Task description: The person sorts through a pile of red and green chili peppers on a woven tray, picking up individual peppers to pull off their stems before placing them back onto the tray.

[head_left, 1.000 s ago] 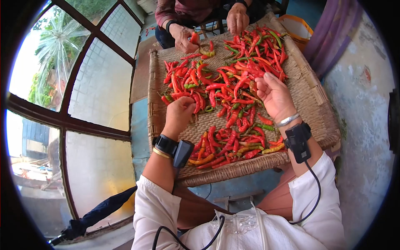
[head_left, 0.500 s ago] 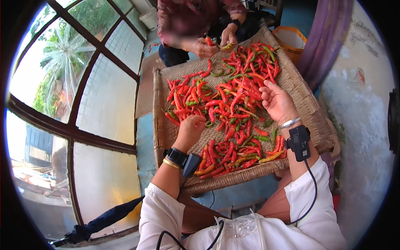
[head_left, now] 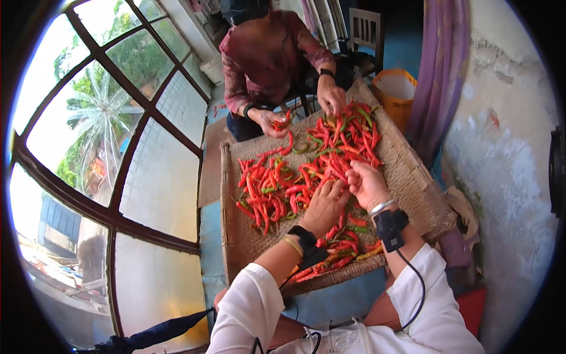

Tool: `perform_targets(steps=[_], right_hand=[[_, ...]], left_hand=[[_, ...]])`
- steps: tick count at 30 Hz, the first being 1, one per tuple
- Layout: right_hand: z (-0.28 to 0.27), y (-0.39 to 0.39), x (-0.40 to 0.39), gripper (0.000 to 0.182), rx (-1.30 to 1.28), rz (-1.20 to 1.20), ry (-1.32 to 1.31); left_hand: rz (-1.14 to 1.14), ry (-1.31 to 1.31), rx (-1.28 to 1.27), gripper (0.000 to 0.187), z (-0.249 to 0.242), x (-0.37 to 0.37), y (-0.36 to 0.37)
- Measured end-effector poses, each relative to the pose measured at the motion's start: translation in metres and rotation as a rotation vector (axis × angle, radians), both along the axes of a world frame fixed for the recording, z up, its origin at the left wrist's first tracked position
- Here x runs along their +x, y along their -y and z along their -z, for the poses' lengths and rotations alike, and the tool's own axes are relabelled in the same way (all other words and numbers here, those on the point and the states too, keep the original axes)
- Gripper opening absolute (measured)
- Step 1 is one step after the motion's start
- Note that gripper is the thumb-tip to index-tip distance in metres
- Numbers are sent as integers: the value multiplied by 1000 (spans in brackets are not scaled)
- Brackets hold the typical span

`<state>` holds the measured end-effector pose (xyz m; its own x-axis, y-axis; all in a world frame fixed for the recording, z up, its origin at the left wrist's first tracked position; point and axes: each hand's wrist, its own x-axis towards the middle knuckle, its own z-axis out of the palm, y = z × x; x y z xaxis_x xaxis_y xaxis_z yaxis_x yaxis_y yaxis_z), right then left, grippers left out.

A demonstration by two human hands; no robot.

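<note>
Red, orange and a few green chili peppers [head_left: 259, 183] lie in loose piles on a woven tray [head_left: 413, 192] in front of me. My left hand [head_left: 324, 206] is over the middle of the peppers, its fingers bent down among them; what they grip, if anything, is hidden. Close beside it on the right, my right hand [head_left: 367, 184] has curled fingers near a red pepper [head_left: 337, 166]. Whether that pepper is held cannot be made out. The two hands nearly touch at the fingertips.
Across the tray sits another person [head_left: 265, 56], with a red pepper in one hand and the other hand at the far pile. An orange-rimmed bucket [head_left: 396, 97] and purple curtain [head_left: 436, 76] stand back right. Windows [head_left: 159, 171] line the left; a folded umbrella [head_left: 153, 333] lies lower left.
My left hand has moved right and my right hand left, so they are now together over the peppers. My view has tilted up. The other person's hands have moved apart.
</note>
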<state>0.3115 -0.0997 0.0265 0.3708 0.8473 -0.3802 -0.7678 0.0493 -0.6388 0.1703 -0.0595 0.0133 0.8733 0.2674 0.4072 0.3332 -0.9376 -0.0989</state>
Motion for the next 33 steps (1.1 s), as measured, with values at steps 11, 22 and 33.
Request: perform_targets(steps=[11,22,33], right_hand=[[14,5,-22,15,-54,-274,287],[19,12,-54,27,110,-642,1426],[9,12,-63,11,132,-637,976]], left_hand=[[-2,-234,-104,20,5,-20,-19],[-106,119,-549,13,-1,-79,-9],[-139,315,-1340,16,0,-100,4]])
